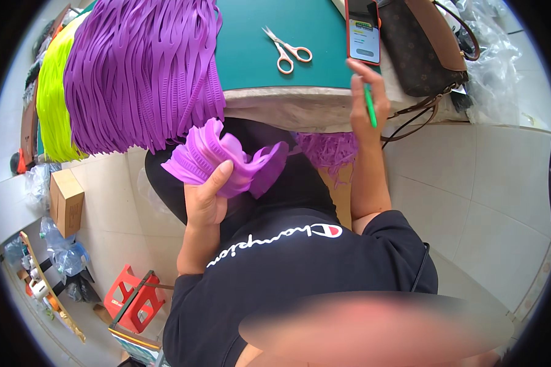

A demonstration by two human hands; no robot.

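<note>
My left hand (208,199) is closed around a folded bundle of purple rubbery strips (205,150), thumb on top, above my lap. Ridged segments show along the strips. At the table's right front edge, my right hand (376,104) holds a slim green pen-like tool (370,107) against the fingers. One finger of that hand stretches up to the lower edge of a red-cased phone (363,37) with a lit screen; I cannot tell whether it touches. Scissors with pale pink handles (288,52) lie slightly spread on the green mat (245,55).
A thick heap of long purple strips (144,67) drapes over the table's left front, beside neon yellow strips (50,98). At the right sits a brown handbag (416,43). Purple scraps (329,148) hang below the table edge. A cardboard box (66,202) and red stool (131,296) stand left.
</note>
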